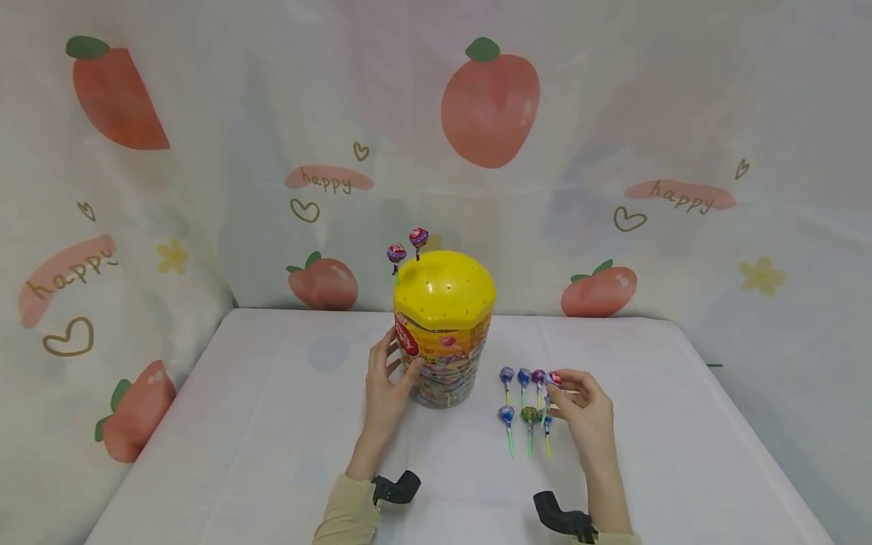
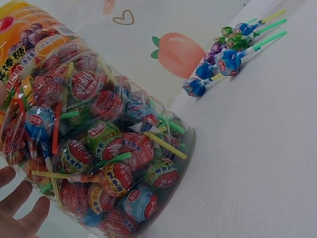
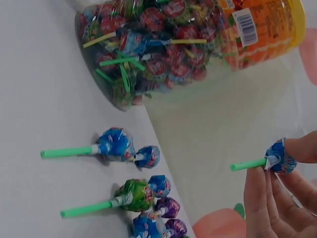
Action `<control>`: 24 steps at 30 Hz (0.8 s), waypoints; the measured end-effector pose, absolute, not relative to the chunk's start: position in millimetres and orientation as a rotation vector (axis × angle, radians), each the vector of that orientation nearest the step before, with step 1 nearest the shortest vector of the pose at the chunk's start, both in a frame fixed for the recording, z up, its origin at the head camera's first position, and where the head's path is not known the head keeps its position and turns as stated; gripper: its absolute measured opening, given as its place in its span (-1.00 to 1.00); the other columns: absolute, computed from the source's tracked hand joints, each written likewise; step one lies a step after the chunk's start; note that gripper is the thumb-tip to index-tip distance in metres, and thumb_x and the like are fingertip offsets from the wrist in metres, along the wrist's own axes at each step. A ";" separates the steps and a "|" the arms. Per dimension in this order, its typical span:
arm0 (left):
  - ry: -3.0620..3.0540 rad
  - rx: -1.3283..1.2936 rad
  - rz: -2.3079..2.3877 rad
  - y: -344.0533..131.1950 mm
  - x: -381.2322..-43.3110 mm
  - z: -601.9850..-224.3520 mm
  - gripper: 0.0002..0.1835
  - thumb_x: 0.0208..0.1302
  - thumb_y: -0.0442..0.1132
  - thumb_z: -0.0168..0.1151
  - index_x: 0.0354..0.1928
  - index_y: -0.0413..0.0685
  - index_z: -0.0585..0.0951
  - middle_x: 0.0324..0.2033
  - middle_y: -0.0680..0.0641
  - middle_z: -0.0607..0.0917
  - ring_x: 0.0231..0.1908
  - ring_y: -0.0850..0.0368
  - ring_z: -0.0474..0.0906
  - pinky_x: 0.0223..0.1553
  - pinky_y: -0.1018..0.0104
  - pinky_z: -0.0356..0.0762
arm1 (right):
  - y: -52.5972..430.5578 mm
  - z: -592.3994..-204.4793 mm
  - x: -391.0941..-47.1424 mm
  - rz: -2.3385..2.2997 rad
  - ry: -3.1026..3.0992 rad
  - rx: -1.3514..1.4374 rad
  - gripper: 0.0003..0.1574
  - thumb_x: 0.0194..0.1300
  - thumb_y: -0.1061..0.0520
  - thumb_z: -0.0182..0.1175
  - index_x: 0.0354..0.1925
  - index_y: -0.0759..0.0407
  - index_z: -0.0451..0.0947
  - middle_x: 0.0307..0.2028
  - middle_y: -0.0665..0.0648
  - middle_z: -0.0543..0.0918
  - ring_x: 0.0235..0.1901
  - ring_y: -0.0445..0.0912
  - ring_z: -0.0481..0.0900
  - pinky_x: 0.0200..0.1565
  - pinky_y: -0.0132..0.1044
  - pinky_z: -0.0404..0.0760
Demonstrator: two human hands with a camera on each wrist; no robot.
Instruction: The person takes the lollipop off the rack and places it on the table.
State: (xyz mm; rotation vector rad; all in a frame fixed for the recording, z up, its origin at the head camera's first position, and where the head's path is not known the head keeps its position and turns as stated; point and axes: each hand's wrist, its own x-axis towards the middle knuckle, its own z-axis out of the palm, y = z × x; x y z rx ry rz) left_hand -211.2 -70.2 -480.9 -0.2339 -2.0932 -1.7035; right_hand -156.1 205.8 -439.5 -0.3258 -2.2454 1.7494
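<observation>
My left hand (image 1: 388, 393) holds the side of a clear plastic jar (image 1: 446, 375) filled with wrapped lollipops, its thumb across the near side. The jar has a domed yellow lid (image 1: 446, 291) dotted with small holes. Two purple-red lollipops (image 1: 418, 238) stand upright at the lid's left edge. In the right wrist view, my right hand (image 3: 282, 198) pinches a blue-wrapped lollipop (image 3: 280, 157) by its head, the green stick pointing left. On the table just beside that hand lie several lollipops in two rows, among them a green one (image 3: 134, 195) and a blue one (image 3: 116, 143).
The table (image 1: 272, 424) is covered in white cloth, with its back edge behind the jar. A pale curtain (image 1: 238, 113) printed with fruit and hearts hangs around it. Black wrist mounts (image 1: 398, 488) sit at both wrists.
</observation>
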 end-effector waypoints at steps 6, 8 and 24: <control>-2.078 -0.250 -1.712 -70.1 -210.9 -480.3 -0.26 0.25 -0.15 0.29 0.43 0.15 0.21 0.29 -0.13 0.35 0.30 -0.15 0.32 0.22 -0.16 0.44 | 221.9 -448.9 -155.8 1.702 -2.363 -0.328 -0.58 0.28 0.25 0.21 0.09 0.31 0.45 -0.29 -0.09 0.56 -0.42 -0.33 0.59 -0.36 -0.43 0.70; -2.078 -0.250 -1.731 -69.4 -205.5 -470.8 -0.26 0.25 -0.21 0.29 0.43 0.04 0.22 0.29 -0.19 0.34 0.30 -0.23 0.31 0.22 -0.20 0.42 | 226.0 -452.1 -156.3 1.664 -2.416 -0.346 -0.58 0.29 0.26 0.20 0.10 0.33 0.44 -0.22 0.04 0.57 -0.41 -0.33 0.59 -0.37 -0.44 0.69; -2.078 -0.244 -1.697 -69.6 -210.8 -481.9 -0.26 0.25 -0.09 0.29 0.43 0.17 0.22 0.28 -0.11 0.36 0.29 -0.15 0.33 0.20 -0.14 0.46 | 243.4 -480.5 -158.7 1.406 -2.670 -0.499 -0.57 0.24 0.18 0.22 0.04 0.36 0.46 -0.19 0.35 0.61 -0.52 -0.26 0.56 -0.51 -0.43 0.63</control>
